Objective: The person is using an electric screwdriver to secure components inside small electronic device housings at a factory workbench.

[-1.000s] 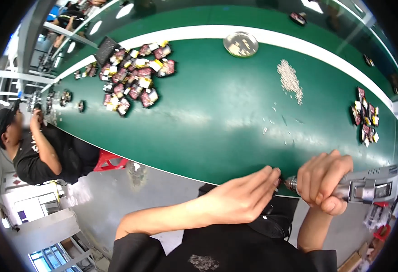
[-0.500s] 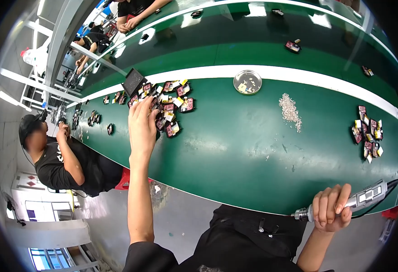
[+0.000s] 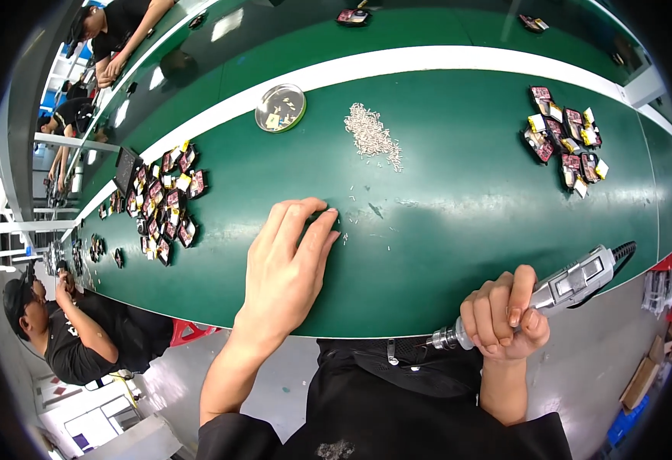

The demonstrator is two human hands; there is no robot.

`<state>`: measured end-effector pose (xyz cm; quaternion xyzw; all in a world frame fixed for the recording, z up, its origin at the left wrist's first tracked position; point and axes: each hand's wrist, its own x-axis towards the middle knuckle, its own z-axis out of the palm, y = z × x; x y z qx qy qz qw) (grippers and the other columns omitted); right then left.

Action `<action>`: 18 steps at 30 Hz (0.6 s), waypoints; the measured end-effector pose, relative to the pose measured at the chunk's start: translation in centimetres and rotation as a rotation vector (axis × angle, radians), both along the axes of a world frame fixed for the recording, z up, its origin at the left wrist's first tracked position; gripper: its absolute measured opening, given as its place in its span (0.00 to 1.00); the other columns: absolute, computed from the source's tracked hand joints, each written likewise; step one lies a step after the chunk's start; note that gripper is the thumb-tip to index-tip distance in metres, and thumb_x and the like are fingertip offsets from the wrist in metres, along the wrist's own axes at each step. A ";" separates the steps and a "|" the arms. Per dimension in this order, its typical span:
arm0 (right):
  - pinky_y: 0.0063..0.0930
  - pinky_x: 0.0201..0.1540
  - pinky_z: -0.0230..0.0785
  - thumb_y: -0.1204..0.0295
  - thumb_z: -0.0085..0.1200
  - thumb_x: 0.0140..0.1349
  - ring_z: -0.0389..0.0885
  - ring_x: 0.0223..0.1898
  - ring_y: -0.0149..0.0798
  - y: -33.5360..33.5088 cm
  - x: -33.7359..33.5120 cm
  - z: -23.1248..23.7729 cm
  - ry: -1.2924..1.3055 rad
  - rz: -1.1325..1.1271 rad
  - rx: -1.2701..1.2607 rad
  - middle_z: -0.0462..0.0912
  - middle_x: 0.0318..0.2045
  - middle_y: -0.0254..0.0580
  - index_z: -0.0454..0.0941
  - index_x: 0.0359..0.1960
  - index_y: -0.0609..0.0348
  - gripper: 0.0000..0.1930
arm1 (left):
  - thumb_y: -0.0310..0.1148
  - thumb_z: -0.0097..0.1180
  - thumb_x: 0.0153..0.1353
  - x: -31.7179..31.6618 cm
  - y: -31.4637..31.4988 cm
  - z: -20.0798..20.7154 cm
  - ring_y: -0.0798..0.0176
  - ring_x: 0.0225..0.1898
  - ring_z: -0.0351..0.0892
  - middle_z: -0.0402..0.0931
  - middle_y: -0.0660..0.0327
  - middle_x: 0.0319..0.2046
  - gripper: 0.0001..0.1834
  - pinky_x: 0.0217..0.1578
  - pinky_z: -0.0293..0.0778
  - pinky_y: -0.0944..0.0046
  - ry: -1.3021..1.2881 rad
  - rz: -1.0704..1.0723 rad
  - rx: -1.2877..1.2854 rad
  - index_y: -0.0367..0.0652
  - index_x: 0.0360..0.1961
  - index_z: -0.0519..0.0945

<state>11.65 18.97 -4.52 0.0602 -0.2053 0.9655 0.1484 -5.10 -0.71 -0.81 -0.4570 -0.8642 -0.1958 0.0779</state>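
- Left hand [image 3: 286, 264] is over the green table [image 3: 443, 192], palm down, fingers half curled. Fingertips are bunched up pretty close, can't tell if there's anything pinched in there.
- A few loose little pins [image 3: 345, 239] are scattered right by those fingertips.
- Right hand [image 3: 504, 316] has a proper wraparound grip on a silver powered driver [image 3: 573, 285], fingers closed round the body. Nose points left, near the table's front edge, cord out the back end.
- Big heap of small pale pins [image 3: 370, 134] sits farther back, beyond the left hand.
- Round dish [image 3: 302, 103] is left of that heap, some bits inside.
- Black-cased units: one pile [image 3: 169, 203] far left, a smaller cluster [image 3: 562, 142] off right.
- Co-worker [image 3: 75, 337] sits at the table's left end.
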 end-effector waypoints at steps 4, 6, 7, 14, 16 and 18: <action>0.28 0.21 0.59 0.71 0.53 0.56 0.67 0.10 0.31 0.1 0.1 -0.2 -0.012 0.015 -0.019 0.66 0.11 0.33 0.68 0.27 0.58 0.07 | 0.17 0.61 0.45 0.0 0.4 -0.7 0.56 0.35 0.76 0.75 0.57 0.38 0.15 0.33 0.74 0.59 0.116 -0.051 -0.090 0.34 0.37 0.77; 0.24 0.18 0.63 0.68 0.54 0.61 0.67 0.09 0.29 0.2 -0.1 -0.1 -0.009 0.010 0.064 0.65 0.09 0.30 0.63 0.25 0.55 0.13 | 0.17 0.61 0.46 0.1 0.8 -0.2 0.56 0.35 0.75 0.74 0.57 0.37 0.14 0.32 0.74 0.59 0.174 -0.090 -0.137 0.34 0.36 0.77; 0.26 0.20 0.62 0.70 0.54 0.59 0.67 0.10 0.30 0.1 0.0 0.0 -0.015 0.009 0.023 0.66 0.10 0.31 0.66 0.26 0.57 0.10 | 0.17 0.60 0.46 0.1 1.0 0.1 0.56 0.34 0.75 0.74 0.57 0.36 0.13 0.32 0.73 0.60 0.238 -0.122 -0.183 0.33 0.35 0.77; 0.28 0.21 0.60 0.71 0.52 0.57 0.65 0.10 0.31 0.2 0.6 -0.2 -0.025 0.002 0.002 0.65 0.11 0.32 0.67 0.28 0.58 0.07 | 0.16 0.59 0.46 -0.4 0.9 -0.3 0.55 0.32 0.73 0.72 0.57 0.33 0.11 0.30 0.71 0.58 0.108 -0.156 -0.089 0.34 0.32 0.73; 0.28 0.21 0.60 0.71 0.52 0.58 0.65 0.10 0.30 0.4 0.5 -0.2 -0.036 -0.005 0.006 0.65 0.11 0.32 0.67 0.28 0.58 0.07 | 0.14 0.56 0.49 0.1 0.8 -0.5 0.55 0.30 0.72 0.71 0.55 0.31 0.09 0.31 0.70 0.59 0.067 -0.136 -0.035 0.34 0.31 0.70; 0.23 0.19 0.64 0.65 0.52 0.63 0.68 0.10 0.27 0.7 0.2 -0.1 -0.043 -0.017 0.084 0.66 0.09 0.29 0.63 0.26 0.53 0.13 | 0.14 0.50 0.54 1.7 0.2 -0.7 0.58 0.29 0.71 0.70 0.55 0.29 0.06 0.31 0.69 0.62 -0.140 0.032 0.136 0.34 0.31 0.69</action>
